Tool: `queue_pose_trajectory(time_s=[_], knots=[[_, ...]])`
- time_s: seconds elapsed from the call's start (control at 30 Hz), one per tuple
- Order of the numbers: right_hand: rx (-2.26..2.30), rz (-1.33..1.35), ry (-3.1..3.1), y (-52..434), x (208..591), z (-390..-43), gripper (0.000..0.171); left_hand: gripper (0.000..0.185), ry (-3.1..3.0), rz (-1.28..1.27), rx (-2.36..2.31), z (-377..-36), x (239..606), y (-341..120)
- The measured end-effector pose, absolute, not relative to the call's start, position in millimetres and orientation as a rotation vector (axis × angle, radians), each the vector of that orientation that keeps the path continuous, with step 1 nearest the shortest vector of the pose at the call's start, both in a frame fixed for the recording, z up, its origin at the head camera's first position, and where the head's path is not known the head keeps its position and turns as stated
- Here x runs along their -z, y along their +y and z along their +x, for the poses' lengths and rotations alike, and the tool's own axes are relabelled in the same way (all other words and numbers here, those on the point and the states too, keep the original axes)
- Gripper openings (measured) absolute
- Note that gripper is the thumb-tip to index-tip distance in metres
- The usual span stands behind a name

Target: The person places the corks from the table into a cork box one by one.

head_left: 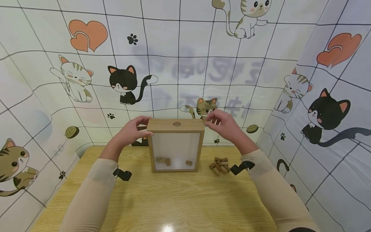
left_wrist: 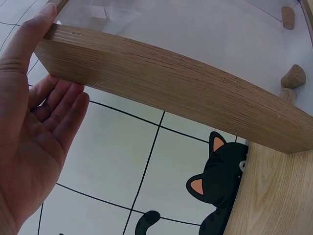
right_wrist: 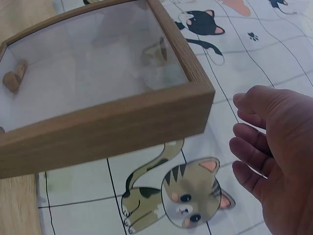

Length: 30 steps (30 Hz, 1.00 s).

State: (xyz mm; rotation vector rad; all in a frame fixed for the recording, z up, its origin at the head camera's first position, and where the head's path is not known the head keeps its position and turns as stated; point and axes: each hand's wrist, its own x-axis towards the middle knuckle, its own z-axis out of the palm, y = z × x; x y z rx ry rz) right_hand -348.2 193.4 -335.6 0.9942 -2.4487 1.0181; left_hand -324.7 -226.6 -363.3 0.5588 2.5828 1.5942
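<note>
Standing upright mid-table (head_left: 162, 206): wooden glass-fronted box (head_left: 175, 145), hole in its top, a few corks (head_left: 163, 160) inside at the bottom. Touching the box's top left corner: left hand (head_left: 131, 131), fingers straight, thumb on the edge. Hovering just off the top right corner, fingers loosely spread, empty: right hand (head_left: 225, 125). Lying right of the box's base: loose cork pile (head_left: 219, 165).
</note>
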Motion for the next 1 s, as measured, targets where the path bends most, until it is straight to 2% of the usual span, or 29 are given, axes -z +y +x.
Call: queue_pose_trajectory(time_s=[0.27, 0.77, 1.0], knots=[[-1.08, 0.828, -2.537, 222.1, 354.1, -343.1, 0.012, 0.073, 2.594, 0.57, -1.597, -342.8, 384.0, -234.2], [-1.199, 0.717, -2.665, 251.0, 415.3, -333.3, 0.023, 0.078, 2.612, 0.594, -1.593, -346.4, 384.6, -237.3], [-1.211, 0.669, -2.728, 253.4, 445.9, -326.6, 0.02, 0.079, 2.613, 0.575, -1.583, -344.1, 381.7, -237.4]])
